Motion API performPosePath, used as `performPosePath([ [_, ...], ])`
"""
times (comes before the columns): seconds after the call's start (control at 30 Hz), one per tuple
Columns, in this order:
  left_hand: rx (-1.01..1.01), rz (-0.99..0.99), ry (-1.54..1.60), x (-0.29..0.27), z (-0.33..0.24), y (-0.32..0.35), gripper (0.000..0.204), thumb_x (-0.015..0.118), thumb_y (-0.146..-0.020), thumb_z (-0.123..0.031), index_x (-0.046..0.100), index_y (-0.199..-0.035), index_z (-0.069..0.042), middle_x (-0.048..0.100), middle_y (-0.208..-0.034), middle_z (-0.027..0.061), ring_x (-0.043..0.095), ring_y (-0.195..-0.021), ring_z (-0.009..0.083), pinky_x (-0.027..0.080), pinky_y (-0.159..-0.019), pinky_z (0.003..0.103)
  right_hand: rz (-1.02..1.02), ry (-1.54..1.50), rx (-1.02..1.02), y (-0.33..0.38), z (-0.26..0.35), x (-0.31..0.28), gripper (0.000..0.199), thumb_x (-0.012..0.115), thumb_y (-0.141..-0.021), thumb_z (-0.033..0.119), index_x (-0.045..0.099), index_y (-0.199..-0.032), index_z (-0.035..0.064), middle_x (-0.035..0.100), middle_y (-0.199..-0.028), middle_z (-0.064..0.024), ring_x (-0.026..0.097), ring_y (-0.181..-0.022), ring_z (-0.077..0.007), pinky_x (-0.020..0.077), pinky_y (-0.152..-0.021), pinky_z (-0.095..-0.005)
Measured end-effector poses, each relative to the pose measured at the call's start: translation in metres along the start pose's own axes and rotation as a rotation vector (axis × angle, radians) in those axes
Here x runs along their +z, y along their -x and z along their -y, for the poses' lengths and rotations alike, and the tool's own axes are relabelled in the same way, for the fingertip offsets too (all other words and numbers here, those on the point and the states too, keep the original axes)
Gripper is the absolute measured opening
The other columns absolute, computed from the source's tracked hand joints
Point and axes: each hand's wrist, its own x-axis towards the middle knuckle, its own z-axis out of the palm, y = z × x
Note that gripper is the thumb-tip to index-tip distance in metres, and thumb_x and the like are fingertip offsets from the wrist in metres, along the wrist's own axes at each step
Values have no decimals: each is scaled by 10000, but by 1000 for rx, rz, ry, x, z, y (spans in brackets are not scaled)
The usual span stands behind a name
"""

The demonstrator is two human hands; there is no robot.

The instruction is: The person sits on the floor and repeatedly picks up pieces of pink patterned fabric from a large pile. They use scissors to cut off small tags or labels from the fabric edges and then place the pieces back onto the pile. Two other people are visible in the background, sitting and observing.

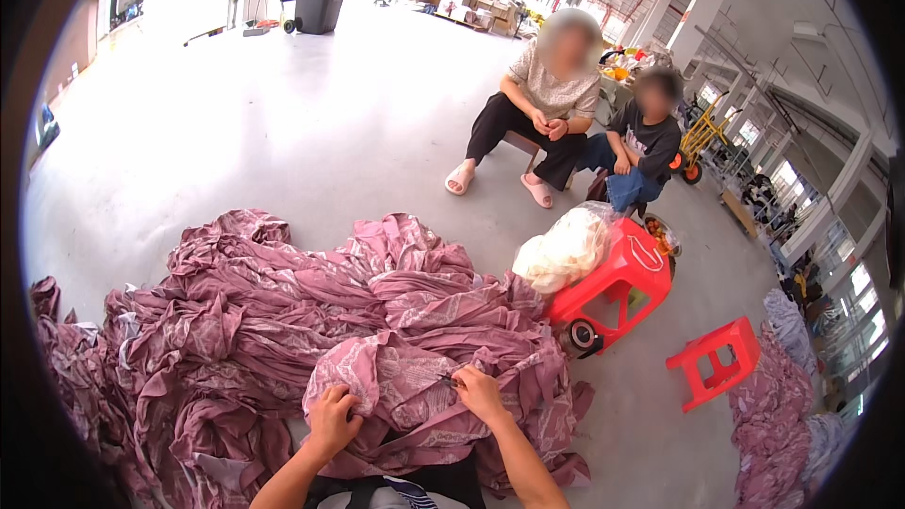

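Note:
A large heap of dusty-pink fabric (273, 320) with a pale pattern lies in front of me and spreads to the left. One patterned section of cloth (405, 382) is drawn over my lap. My left hand (335, 421) has its fingers closed on the near left edge of this cloth. At its right side, my right hand (479, 393) is closed around a small dark pointed tool that looks like thread snips (445, 378). The tool's tip points left, over the cloth. Its handle is hidden in my fingers.
Right of the heap stand a red plastic stool (617, 273), a pale bundle in a clear bag (566, 250) and a dark round-topped container (582, 335). Farther right are another red stool (714, 365) and more pink fabric (771, 415). Two people sit facing me beyond.

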Motion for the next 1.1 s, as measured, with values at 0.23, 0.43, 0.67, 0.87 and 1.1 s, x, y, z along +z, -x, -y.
performPosePath([
  [0.23,-409,-257,653,-40,3,-9,48,589,-792,-72,570,-753,-53,526,-625,-10,492,-564,79,383,-521,235,-249,-369,68,12,19,-67,115,647,-775,-2,625,-883,31,620,-745,-58,593,-613,-149,457,-559,-270],
  [0.43,-589,-374,1111,-92,17,-17,94,547,-817,-95,510,-732,-108,477,-661,-80,414,-585,14,324,-543,166,-328,-625,360,44,-7,-112,31,607,-844,35,615,-869,21,530,-636,41,454,-547,-13,338,-492,-179],
  [0.67,-575,-262,899,-68,40,-14,97,551,-828,-131,545,-742,-86,438,-648,-73,371,-587,32,286,-530,192,-448,-517,469,61,-49,-85,127,591,-896,134,583,-801,50,490,-573,44,423,-490,-19,324,-465,-191],
  [0.87,-488,-220,789,-52,51,-58,153,555,-877,-89,594,-1013,-29,498,-723,-52,427,-668,41,334,-603,182,-475,-499,512,60,-75,-72,143,583,-908,148,569,-808,47,466,-567,48,409,-476,-30,301,-450,-196],
  [1.1,-584,116,538,3,74,-38,631,639,-852,-378,415,-1372,-101,602,-1101,168,563,-1030,204,436,-910,334,-501,-521,632,96,-107,-56,75,608,-845,65,602,-881,-1,491,-618,24,424,-487,-48,331,-451,-221],
])
